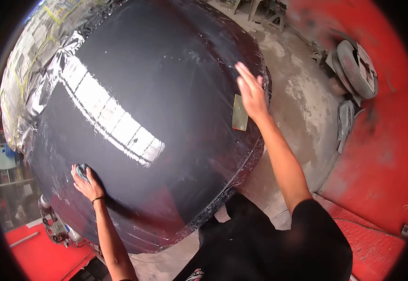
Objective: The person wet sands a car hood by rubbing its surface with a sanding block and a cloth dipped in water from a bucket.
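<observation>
A large dark grey curved car panel [133, 42], apparently a hood, spreads out in front of me with a wet sheen and whitish smears. On its near left part my left hand [90, 187] presses down, fingers curled around a small grey-blue pad [82, 172]. My right hand [252, 93] is over the panel's right edge, fingers stretched out and nothing visible in it. Just left of its heel lies a flat olive-yellow rectangular piece [239, 114], perhaps a sanding sheet or block. Whether the right palm touches the panel I cannot tell.
Foil and taped masking paper [30, 70] cover the area beyond the panel at left. A wheel [354, 70] leans by the red wall [372, 140] at right. Metal stands [276, 18] are at the back. Equipment [56, 227] sits low at left on the stained concrete floor [302, 98].
</observation>
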Demonstrator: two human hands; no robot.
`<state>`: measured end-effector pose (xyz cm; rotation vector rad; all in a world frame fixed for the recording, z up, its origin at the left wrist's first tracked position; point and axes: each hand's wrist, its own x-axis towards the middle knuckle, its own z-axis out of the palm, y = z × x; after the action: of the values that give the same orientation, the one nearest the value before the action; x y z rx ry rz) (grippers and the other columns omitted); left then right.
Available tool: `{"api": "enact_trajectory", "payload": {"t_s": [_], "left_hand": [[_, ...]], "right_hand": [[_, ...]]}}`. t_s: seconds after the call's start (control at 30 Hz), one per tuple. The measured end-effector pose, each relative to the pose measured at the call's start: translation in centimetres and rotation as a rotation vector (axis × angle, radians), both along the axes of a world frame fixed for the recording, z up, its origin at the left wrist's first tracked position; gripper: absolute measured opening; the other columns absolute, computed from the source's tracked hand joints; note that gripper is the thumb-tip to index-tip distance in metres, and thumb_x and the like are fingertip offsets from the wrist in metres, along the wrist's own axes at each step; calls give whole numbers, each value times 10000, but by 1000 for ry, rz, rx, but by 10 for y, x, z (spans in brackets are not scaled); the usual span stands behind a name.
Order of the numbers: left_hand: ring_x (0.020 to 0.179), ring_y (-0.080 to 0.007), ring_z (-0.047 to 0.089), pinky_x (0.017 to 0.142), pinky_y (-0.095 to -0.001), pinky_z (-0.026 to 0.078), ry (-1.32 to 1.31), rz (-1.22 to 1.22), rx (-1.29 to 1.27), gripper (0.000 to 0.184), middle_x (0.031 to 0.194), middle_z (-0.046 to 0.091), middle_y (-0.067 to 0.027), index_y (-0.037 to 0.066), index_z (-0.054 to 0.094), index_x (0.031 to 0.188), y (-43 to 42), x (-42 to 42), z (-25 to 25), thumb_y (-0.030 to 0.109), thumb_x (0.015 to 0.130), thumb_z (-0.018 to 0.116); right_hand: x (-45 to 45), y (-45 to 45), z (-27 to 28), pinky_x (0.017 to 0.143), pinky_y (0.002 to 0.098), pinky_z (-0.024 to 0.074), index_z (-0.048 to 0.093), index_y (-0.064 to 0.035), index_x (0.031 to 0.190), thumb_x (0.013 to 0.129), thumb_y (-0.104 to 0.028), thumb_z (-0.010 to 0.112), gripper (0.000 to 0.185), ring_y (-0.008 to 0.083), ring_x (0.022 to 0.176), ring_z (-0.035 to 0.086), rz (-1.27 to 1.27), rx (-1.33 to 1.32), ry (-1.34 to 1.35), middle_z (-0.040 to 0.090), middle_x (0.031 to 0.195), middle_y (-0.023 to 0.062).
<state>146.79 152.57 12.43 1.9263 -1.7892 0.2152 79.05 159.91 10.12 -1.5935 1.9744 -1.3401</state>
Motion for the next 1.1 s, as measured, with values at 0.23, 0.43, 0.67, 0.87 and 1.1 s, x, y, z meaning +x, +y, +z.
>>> {"api": "enact_trajectory", "payload": {"t_s": [0.23, 0.43, 0.67, 0.87, 1.1], "left_hand": [[1614, -319, 417, 1340, -644, 152, -18, -12, 2, 644, 1723, 487, -69, 179, 435, 1679, -3, 4, 1, 486, 1129, 568], [1608, -328, 423, 1344, -638, 147, -20, 3, 5, 649, 1713, 496, -81, 163, 433, 1674, -4, 4, 0, 477, 1123, 570], [1597, -331, 434, 1340, -639, 158, -42, -18, 1, 664, 1708, 497, -84, 159, 434, 1674, -6, 9, -2, 519, 1127, 549], [1586, -329, 448, 1338, -628, 167, -49, 0, -7, 674, 1701, 504, -85, 148, 441, 1667, -8, 9, -1, 538, 1126, 545], [1536, -327, 504, 1335, -590, 179, -13, -9, 9, 686, 1653, 551, -98, 138, 481, 1637, -8, 0, 6, 573, 1115, 580]], "right_hand": [[81, 86, -48, 1319, 748, 10, 229, -79, 1780, 1093, -639, 550, 943, 372, 1715, 187, -164, 229, 261, 236, 1849, 146], [97, 38, -56, 1348, 683, -10, 285, -72, 1766, 1180, -376, 415, 673, 353, 1714, 203, -397, 283, 124, 286, 1837, 141], [35, -106, -3, 1346, 711, 54, 360, -76, 1728, 1128, -585, 466, 794, 309, 1706, 233, -137, 197, 285, 339, 1818, 112], [69, 100, -62, 1318, 741, 44, 331, -90, 1752, 1138, -465, 540, 749, 337, 1701, 254, -168, 191, 216, 323, 1825, 121], [61, 71, -58, 1296, 790, 52, 335, -117, 1750, 1165, -438, 481, 682, 347, 1703, 231, -259, 212, 265, 301, 1834, 96]]}}
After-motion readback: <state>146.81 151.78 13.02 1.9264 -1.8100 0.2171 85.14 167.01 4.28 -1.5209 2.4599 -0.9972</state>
